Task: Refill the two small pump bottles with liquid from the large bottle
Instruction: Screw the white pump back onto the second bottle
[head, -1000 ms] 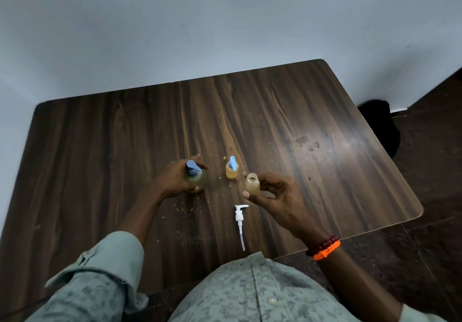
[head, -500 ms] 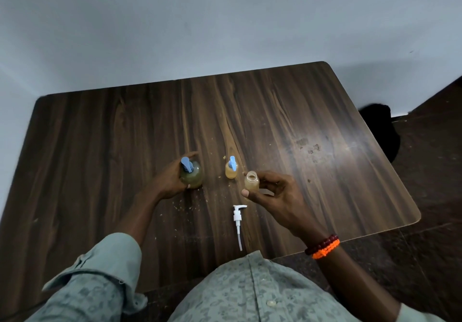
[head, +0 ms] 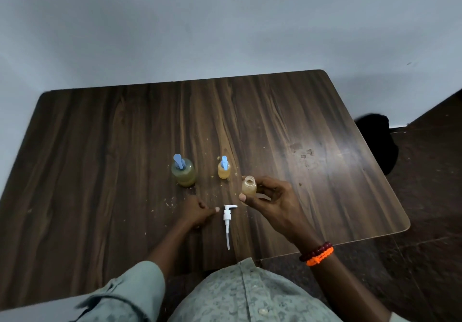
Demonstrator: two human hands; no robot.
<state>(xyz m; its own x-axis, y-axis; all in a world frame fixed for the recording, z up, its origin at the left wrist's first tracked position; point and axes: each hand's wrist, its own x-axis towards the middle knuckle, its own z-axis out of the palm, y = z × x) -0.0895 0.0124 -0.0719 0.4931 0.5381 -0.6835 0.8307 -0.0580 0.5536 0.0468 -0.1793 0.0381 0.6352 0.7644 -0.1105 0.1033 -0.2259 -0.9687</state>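
Here, your right hand (head: 272, 201) grips the open bottle (head: 249, 185), thumb at its base and fingers curled round its far side, holding it just above the table (head: 100, 171) near the front edge. It is small, clear and uncapped, its wide mouth tipped a little away from you, with a low pool of amber liquid in the bottom. Its white pump (head: 228, 219) lies flat on the wood just below, tube pointing toward you. Your left hand (head: 197, 211) rests on the table beside the pump head, fingers curled under and holding nothing, thumb tip nearly touching it. Farther back stand two capped bottles (both with blue pumps): the small bottle (head: 224, 169), full of orange-yellow liquid, and to its left the large bottle (head: 183, 171), round, filled with cloudy greenish-yellow liquid.
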